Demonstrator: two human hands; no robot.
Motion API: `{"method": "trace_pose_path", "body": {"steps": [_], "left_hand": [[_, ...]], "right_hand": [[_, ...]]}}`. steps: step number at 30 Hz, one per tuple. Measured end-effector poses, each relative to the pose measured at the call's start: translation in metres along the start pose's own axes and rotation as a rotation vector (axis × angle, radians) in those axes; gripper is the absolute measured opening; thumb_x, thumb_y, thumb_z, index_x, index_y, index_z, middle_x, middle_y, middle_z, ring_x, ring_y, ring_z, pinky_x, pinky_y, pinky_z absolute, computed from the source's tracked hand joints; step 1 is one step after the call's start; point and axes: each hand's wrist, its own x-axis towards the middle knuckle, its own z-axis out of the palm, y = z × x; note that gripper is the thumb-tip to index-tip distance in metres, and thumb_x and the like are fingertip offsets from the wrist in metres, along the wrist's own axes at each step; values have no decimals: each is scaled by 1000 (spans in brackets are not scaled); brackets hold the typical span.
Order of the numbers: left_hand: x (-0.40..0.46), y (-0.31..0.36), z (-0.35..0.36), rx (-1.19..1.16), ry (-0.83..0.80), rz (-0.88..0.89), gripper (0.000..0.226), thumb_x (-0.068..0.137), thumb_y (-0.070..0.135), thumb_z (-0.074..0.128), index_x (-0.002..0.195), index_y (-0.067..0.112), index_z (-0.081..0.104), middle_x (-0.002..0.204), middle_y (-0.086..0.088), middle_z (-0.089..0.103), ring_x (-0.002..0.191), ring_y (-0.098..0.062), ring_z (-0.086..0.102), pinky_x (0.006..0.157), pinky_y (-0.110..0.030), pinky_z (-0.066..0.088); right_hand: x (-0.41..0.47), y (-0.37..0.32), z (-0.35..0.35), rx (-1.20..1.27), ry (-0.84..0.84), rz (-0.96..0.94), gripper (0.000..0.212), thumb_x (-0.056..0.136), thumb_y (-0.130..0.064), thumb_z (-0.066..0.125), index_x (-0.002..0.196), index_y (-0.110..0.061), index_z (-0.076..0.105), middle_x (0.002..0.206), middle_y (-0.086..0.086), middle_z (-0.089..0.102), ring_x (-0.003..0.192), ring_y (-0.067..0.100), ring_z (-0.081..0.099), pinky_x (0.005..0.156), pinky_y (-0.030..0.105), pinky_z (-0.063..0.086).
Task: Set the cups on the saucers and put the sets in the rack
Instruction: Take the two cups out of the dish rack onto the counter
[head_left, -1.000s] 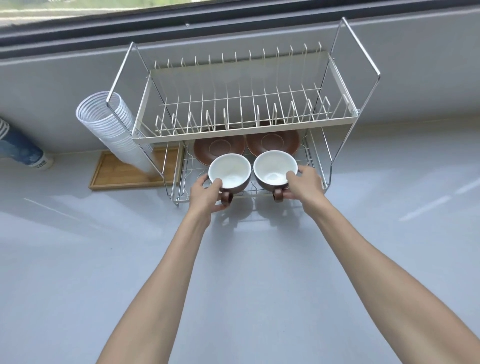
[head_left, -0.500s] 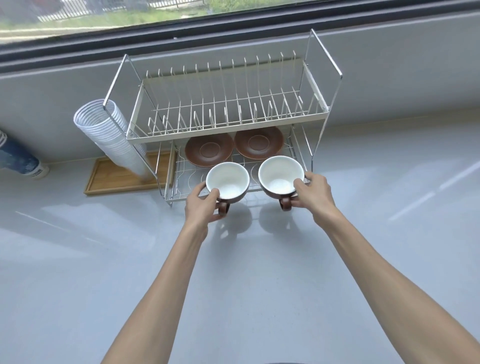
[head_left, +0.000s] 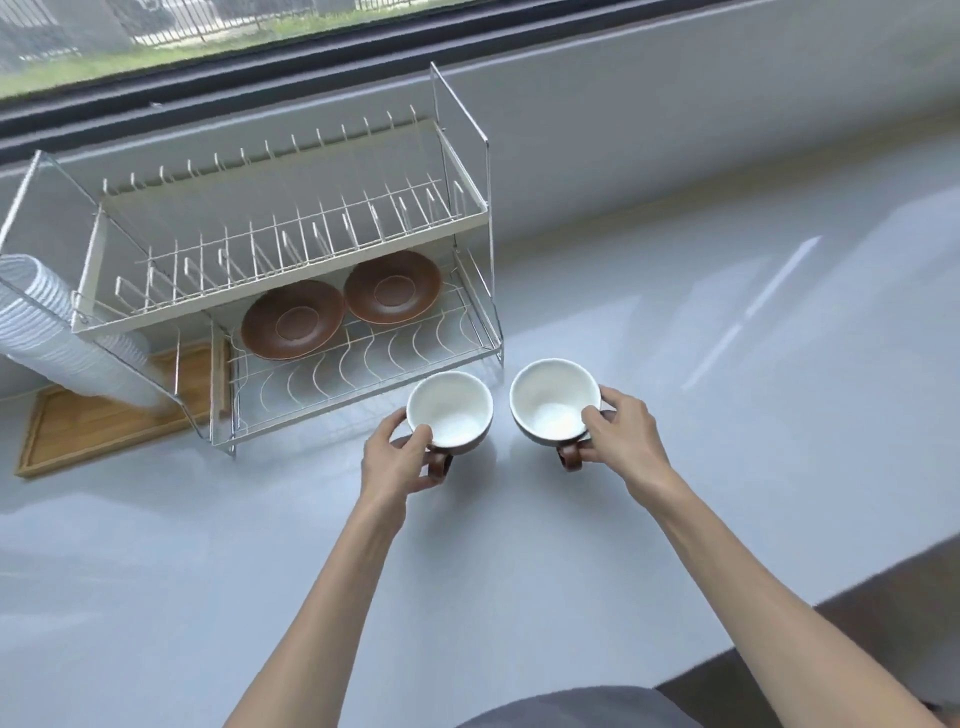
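My left hand (head_left: 397, 460) grips a brown cup with a white inside (head_left: 450, 408) by its handle and rim. My right hand (head_left: 623, 434) grips a second, matching cup (head_left: 553, 400) the same way. Both cups are upright and empty, in front of the right end of the two-tier wire rack (head_left: 363, 374). Whether they rest on the counter or hover just above it is unclear. Two brown saucers lie side by side on the rack's lower tier, the left saucer (head_left: 292, 326) and the right saucer (head_left: 392, 287), both bare.
The rack's upper tier (head_left: 291, 244) holds only wire dividers. A stack of clear plastic cups (head_left: 57, 332) lies tilted over a wooden tray (head_left: 104, 421) left of the rack. The grey counter (head_left: 727, 389) stretches right; its front edge runs at lower right.
Both hands have pulled the two cups back out from the lower tier's front to in front of the rack's right end, spreading them apart. The view shifted right.
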Motion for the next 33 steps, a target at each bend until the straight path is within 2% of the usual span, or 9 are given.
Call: {"method": "trace_pose_path", "body": {"steps": [3, 5, 8, 13, 16, 20, 23, 28, 33], "left_hand": [[-3, -5, 22, 27, -58, -4, 50, 89, 2, 53, 138, 14, 52, 93, -12, 68, 75, -31, 65, 65, -43, 63], [-2, -7, 37, 37, -88, -9, 51, 89, 3, 54, 139, 14, 52, 94, -12, 69, 73, -30, 65, 67, -44, 64], [-1, -11, 57, 39, -105, -28, 50, 89, 3, 54, 137, 15, 54, 93, -12, 68, 70, -28, 63, 65, -40, 64], [2, -11, 81, 56, -131, -43, 49, 88, 3, 54, 135, 16, 56, 90, -11, 68, 67, -27, 60, 62, -34, 64], [5, -11, 91, 71, -141, -51, 50, 88, 3, 54, 136, 17, 55, 94, -12, 69, 70, -27, 62, 65, -36, 64], [10, -13, 100, 84, -147, -59, 52, 86, 4, 54, 137, 17, 55, 97, -12, 71, 69, -27, 62, 67, -38, 64], [13, -11, 106, 83, -159, -63, 52, 87, 4, 54, 137, 17, 55, 99, -14, 71, 69, -28, 61, 68, -40, 64], [15, -8, 116, 76, -182, -65, 53, 87, 2, 53, 138, 16, 53, 105, -17, 72, 69, -29, 58, 68, -40, 64], [18, -10, 122, 81, -193, -81, 54, 88, 3, 53, 140, 16, 52, 95, -13, 71, 66, -28, 58, 76, -47, 63]], "right_hand": [[-1, 12, -16, 42, 43, 33, 36, 86, -5, 43, 111, -19, 65, 93, 18, 72, 73, 29, 76, 70, 37, 63], [-1, 21, -25, 75, 71, 50, 35, 87, -5, 43, 109, -21, 64, 94, 15, 73, 71, 28, 76, 74, 41, 63], [-1, 30, -38, 102, 120, 76, 33, 87, -4, 42, 104, -23, 63, 95, 15, 72, 74, 31, 75, 76, 43, 63], [4, 43, -55, 111, 192, 117, 34, 85, -6, 43, 107, -24, 63, 92, 13, 71, 78, 36, 74, 77, 45, 62], [8, 48, -64, 125, 223, 144, 39, 85, -6, 43, 114, -22, 63, 91, 13, 72, 74, 35, 75, 77, 43, 62], [12, 50, -72, 185, 247, 148, 38, 85, -4, 41, 112, -20, 63, 89, 16, 72, 70, 35, 75, 71, 36, 62], [16, 51, -75, 183, 267, 147, 38, 84, -3, 40, 111, -19, 63, 83, 15, 72, 69, 34, 75, 71, 36, 62], [20, 57, -78, 204, 279, 158, 39, 84, -3, 40, 110, -20, 63, 86, 18, 73, 68, 36, 75, 73, 39, 62], [24, 66, -79, 200, 291, 184, 43, 84, -3, 40, 116, -20, 63, 88, 18, 74, 71, 33, 75, 74, 38, 62]]}}
